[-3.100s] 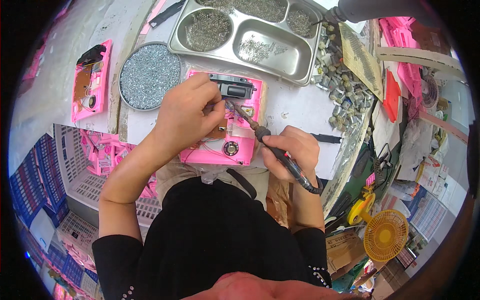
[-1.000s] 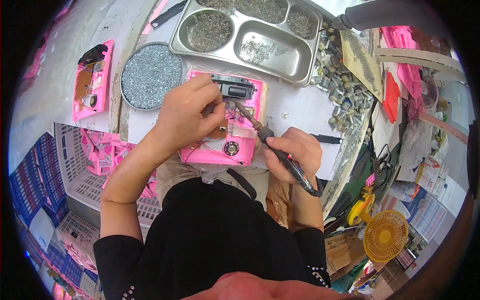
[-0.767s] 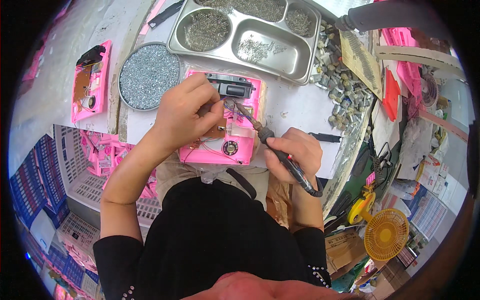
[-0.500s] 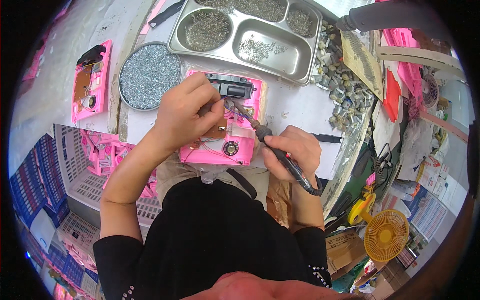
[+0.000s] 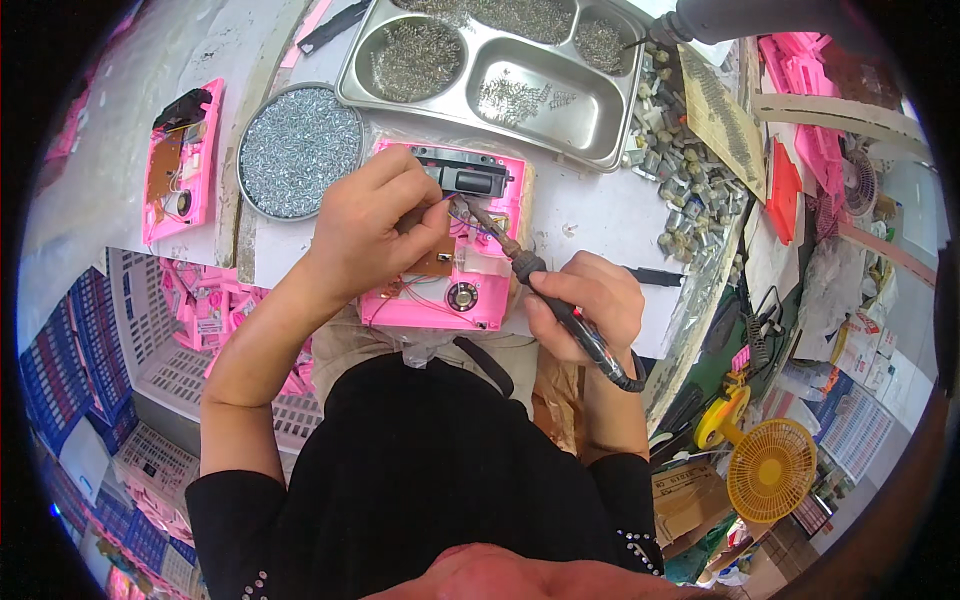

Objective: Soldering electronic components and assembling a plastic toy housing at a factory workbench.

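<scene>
A pink plastic housing (image 5: 430, 317) lies before me, with a black compartment part (image 5: 472, 180) at its far end, a brown circuit board (image 5: 437, 263) and a round speaker (image 5: 462, 296). My left hand (image 5: 372, 220) is over its left side, thumb and forefinger pinched on a thin wire beside the black part. My right hand (image 5: 598, 305) grips a soldering iron (image 5: 525, 265) like a pen. The iron's tip reaches into the housing, close to the left fingertips. The exact contact at the tip is too small to make out.
Beyond the housing stands a steel compartment tray (image 5: 480, 122) of small springs. A round dish (image 5: 241, 160) of screws is at its left, near another pink housing (image 5: 210, 165). Small metal motors (image 5: 690, 205) lie in a pile at right. A crate (image 5: 150, 335) holds pink parts.
Both hands, the iron and the pink housing stay nearly where they were. Only slight shifts show at the right hand and at the dark hose end near the tray's far right corner.
</scene>
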The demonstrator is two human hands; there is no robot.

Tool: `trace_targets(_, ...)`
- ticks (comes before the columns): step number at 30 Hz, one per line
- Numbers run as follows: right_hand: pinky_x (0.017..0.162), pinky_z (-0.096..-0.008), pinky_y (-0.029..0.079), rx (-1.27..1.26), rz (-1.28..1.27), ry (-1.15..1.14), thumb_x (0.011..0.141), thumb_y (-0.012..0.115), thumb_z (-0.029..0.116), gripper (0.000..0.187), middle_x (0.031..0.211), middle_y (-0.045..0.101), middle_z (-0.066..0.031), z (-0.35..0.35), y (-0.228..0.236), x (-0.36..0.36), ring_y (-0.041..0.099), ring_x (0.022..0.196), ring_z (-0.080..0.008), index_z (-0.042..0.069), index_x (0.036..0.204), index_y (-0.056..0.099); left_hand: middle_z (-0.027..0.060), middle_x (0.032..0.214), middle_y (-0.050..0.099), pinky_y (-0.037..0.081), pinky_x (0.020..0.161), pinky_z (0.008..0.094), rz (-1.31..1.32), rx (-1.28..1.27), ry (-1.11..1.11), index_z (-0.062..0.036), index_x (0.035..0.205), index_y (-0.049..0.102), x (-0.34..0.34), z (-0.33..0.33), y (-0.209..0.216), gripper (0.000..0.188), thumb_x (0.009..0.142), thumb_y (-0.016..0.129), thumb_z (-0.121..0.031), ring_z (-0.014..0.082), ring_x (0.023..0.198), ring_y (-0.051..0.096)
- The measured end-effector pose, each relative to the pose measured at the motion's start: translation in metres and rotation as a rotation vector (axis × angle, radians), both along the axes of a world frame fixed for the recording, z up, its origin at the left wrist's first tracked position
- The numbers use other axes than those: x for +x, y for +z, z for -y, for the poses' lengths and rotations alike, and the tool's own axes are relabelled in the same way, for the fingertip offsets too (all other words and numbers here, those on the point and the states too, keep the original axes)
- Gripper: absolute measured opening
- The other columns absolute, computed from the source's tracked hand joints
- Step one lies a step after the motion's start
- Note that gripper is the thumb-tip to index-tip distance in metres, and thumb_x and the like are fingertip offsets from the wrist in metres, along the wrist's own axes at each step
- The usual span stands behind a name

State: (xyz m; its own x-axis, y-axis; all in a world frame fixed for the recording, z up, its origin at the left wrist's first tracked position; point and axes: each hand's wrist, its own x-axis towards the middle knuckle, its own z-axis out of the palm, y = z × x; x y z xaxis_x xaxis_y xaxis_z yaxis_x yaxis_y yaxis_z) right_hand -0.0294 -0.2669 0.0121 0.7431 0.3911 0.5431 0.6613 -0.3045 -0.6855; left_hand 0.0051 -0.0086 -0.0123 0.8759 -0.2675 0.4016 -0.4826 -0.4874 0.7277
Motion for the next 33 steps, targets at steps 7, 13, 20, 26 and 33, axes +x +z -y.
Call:
trace_targets(7, 0.047, -0.0312, 0.043, -0.011, -0.002, -0.005, 0.070, 0.082, 0.000, 0.030, 0.063, 0.060, -0.0057, 0.0007, -0.0012, 0.0010, 0.057, 0.051, -0.0208, 0.003, 0.099, 0.073, 0.0065, 0.077, 0.056, 0.050, 0.056, 0.0366, -0.012, 0.016, 0.010, -0.0073, 0.081, 0.064, -0.0002, 0.0007, 0.0019, 0.014, 0.079, 0.078, -0.005, 0.0244, 0.064, 0.061)
trace_targets(13, 0.046, -0.0312, 0.042, 0.001, 0.009, -0.005, 0.070, 0.082, -0.001, 0.030, 0.062, 0.059, -0.0051, 0.0000, 0.0004, 0.0007, 0.056, 0.050, -0.0206, 0.004, 0.099, 0.073, 0.0067, 0.077, 0.056, 0.050, 0.056, 0.0367, -0.006, 0.014, 0.004, -0.0072, 0.081, 0.064, 0.0000, 0.0005, 0.0004, 0.014, 0.080, 0.078, -0.005, 0.0243, 0.064, 0.061)
trace_targets(20, 0.047, -0.0312, 0.043, -0.007, 0.003, -0.009, 0.071, 0.082, -0.001, 0.031, 0.062, 0.059, -0.0053, 0.0019, -0.0006, -0.0020, 0.058, 0.051, -0.0209, 0.004, 0.100, 0.071, 0.0064, 0.077, 0.057, 0.050, 0.056, 0.0368, -0.020, 0.023, 0.012, -0.0072, 0.081, 0.064, -0.0008, 0.0008, 0.0021, 0.014, 0.080, 0.078, -0.005, 0.0242, 0.064, 0.062)
trace_targets(26, 0.047, -0.0309, 0.043, 0.003, 0.019, -0.009, 0.072, 0.082, -0.001, 0.032, 0.062, 0.059, -0.0050, 0.0014, -0.0016, -0.0015, 0.058, 0.051, -0.0209, 0.004, 0.102, 0.071, 0.0063, 0.077, 0.057, 0.050, 0.056, 0.0366, -0.018, 0.021, 0.019, -0.0072, 0.082, 0.065, -0.0009, 0.0011, 0.0017, 0.013, 0.081, 0.078, -0.006, 0.0240, 0.064, 0.062)
trace_targets(33, 0.047, -0.0308, 0.044, -0.001, 0.014, -0.009, 0.073, 0.082, -0.001, 0.032, 0.062, 0.059, -0.0052, 0.0018, -0.0005, -0.0018, 0.058, 0.051, -0.0209, 0.004, 0.102, 0.071, 0.0073, 0.079, 0.059, 0.051, 0.057, 0.0355, -0.009, 0.013, 0.021, -0.0057, 0.084, 0.067, -0.0017, -0.0002, 0.0020, 0.012, 0.082, 0.079, -0.005, 0.0239, 0.065, 0.062)
